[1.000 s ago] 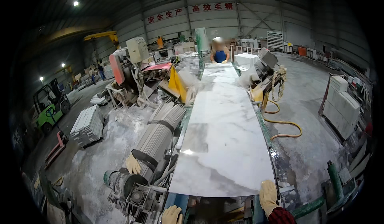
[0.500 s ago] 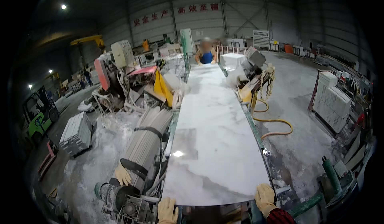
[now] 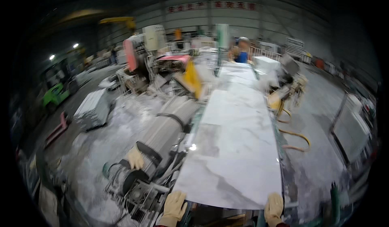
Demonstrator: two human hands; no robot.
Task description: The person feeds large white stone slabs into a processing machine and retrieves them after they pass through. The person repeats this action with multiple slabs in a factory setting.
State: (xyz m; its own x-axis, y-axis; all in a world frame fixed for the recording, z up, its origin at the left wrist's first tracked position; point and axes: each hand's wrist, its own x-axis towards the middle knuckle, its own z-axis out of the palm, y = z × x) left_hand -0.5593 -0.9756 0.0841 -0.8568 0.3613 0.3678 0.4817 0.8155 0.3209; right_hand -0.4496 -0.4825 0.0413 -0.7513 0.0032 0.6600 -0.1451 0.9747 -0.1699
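Left gloved hand (image 3: 173, 207): at near-left corner, fingers extended; cannot tell if gripping. Marble-veined slab (image 3: 239, 162): laid lengthwise on green-railed bed (image 3: 197, 121), apparently in place. Right gloved hand (image 3: 274, 207): at near-right corner, finger grip likewise unclear. Surroundings: green forklift (image 3: 56, 94), stacked pale strips (image 3: 93, 109), co-worker (image 3: 242, 56) beyond slab, grey floor (image 3: 320, 117).

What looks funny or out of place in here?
A loose cream glove lies on the near end of the grey strapped bundle, beside the motor. It looks odd: no arm shows in it, while the left hand and right hand, at the near corners of the white slab, are gloved.
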